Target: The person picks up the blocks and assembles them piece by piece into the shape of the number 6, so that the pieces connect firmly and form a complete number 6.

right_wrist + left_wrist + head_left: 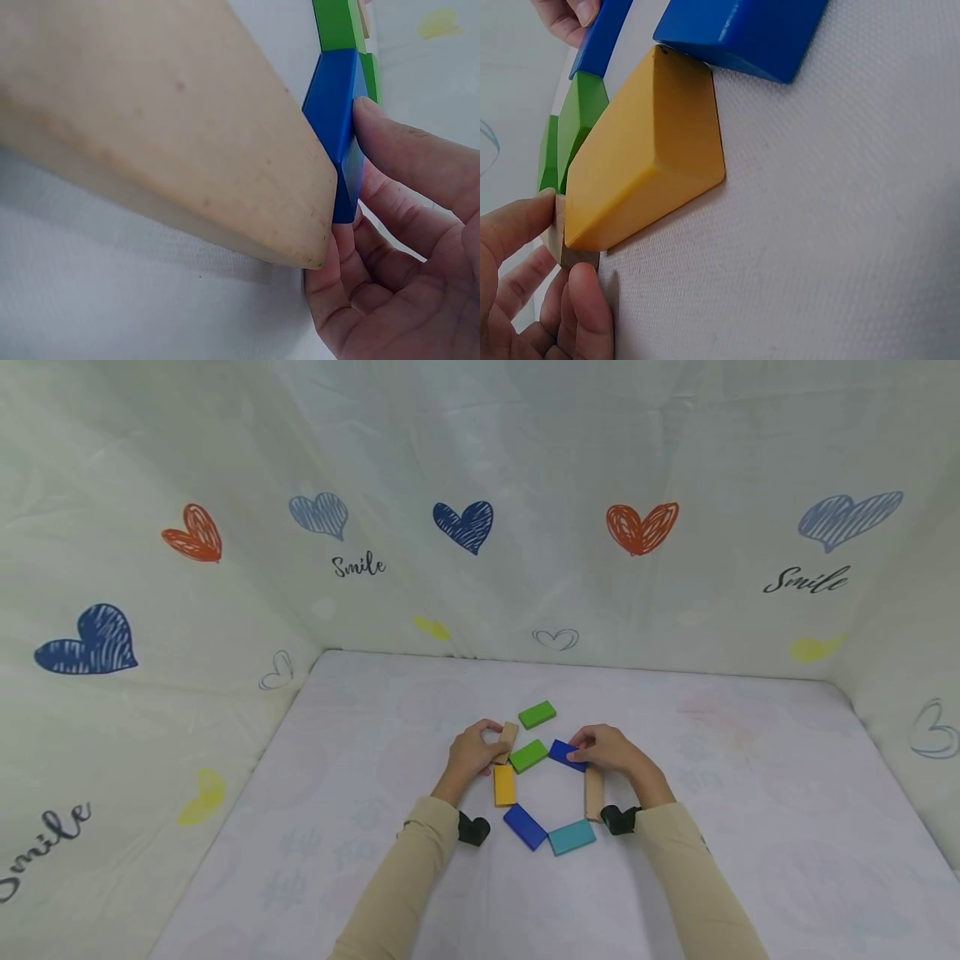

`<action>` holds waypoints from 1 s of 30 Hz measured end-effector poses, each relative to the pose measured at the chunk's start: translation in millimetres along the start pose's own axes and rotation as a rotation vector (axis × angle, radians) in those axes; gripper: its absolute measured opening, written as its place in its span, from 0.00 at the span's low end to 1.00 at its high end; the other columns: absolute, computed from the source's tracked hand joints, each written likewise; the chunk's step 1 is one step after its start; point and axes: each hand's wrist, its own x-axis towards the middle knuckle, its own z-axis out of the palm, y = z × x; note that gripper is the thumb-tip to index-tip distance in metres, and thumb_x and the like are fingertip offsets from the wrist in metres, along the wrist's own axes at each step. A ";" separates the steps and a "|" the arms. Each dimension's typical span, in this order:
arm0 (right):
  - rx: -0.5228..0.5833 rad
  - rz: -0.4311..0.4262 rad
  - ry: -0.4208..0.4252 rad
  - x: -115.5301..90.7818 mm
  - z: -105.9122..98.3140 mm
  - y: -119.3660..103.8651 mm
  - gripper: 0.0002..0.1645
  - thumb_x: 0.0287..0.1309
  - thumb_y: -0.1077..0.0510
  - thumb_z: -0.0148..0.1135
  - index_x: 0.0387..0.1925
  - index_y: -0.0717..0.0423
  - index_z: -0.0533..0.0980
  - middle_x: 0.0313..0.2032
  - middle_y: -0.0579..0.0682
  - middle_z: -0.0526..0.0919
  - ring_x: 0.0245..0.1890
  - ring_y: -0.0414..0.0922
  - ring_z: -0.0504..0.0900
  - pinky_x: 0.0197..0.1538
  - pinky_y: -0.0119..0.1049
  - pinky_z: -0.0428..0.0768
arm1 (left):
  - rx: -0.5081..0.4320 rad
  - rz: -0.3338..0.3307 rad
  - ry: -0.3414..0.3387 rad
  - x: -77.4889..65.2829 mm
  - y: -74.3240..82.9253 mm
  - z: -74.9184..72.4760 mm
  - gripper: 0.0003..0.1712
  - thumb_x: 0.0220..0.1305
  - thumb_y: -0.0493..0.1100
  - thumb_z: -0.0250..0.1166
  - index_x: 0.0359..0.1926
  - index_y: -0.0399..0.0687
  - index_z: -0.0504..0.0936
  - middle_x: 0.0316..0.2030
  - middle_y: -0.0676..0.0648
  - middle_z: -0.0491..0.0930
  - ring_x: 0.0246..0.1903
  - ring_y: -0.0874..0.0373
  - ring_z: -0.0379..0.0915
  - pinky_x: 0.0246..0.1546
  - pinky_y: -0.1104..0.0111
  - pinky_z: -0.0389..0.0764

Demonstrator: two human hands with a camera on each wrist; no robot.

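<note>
My left hand point(469, 752) grips a plain wooden block point(508, 735) by its sides, at the upper left of a rough ring of blocks. In the left wrist view, that wooden block point(579, 256) sits right at the end of the yellow block point(630, 161), mostly hidden by it and the fingers. My right hand point(611, 750) pinches a blue block point(562, 752) at the ring's upper right. Thumb and fingers hold its outer side in the right wrist view, where the blue block point(334, 112) meets a second wooden block point(180, 127). Between both hands lies a green block point(528, 756).
A teal block point(572, 837) and another blue block point(525, 827) form the ring's near side. Beyond the ring lies a second green block point(537, 714). A white cloth covers the table point(360, 735), and a printed curtain point(555, 585) stands behind and at both sides.
</note>
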 end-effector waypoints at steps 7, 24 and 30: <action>-0.016 -0.012 -0.017 -1.4 -3.9 -1.1 0.19 0.55 0.56 0.63 0.45 0.65 0.76 0.33 0.52 0.76 0.35 0.45 0.72 0.38 0.36 0.72 | 0.003 0.001 -0.009 -0.6 0.8 0.8 0.20 0.56 0.49 0.66 0.50 0.53 0.77 0.23 0.47 0.78 0.08 0.62 0.64 0.11 0.76 0.67; -0.137 -0.096 0.011 21.6 14.9 -35.3 0.16 0.56 0.55 0.61 0.48 0.52 0.79 0.50 0.61 0.77 0.53 0.58 0.73 0.54 0.57 0.70 | -0.010 -0.022 -0.024 -1.0 5.6 -1.3 0.19 0.57 0.49 0.65 0.50 0.52 0.77 0.25 0.46 0.79 0.08 0.62 0.64 0.12 0.76 0.68; -0.166 -0.073 0.013 26.8 17.0 -36.5 0.13 0.53 0.53 0.64 0.42 0.49 0.82 0.50 0.57 0.79 0.54 0.60 0.71 0.53 0.61 0.64 | -0.017 -0.019 -0.023 0.0 3.8 -2.4 0.19 0.56 0.48 0.66 0.50 0.52 0.77 0.25 0.46 0.79 0.08 0.62 0.64 0.11 0.76 0.68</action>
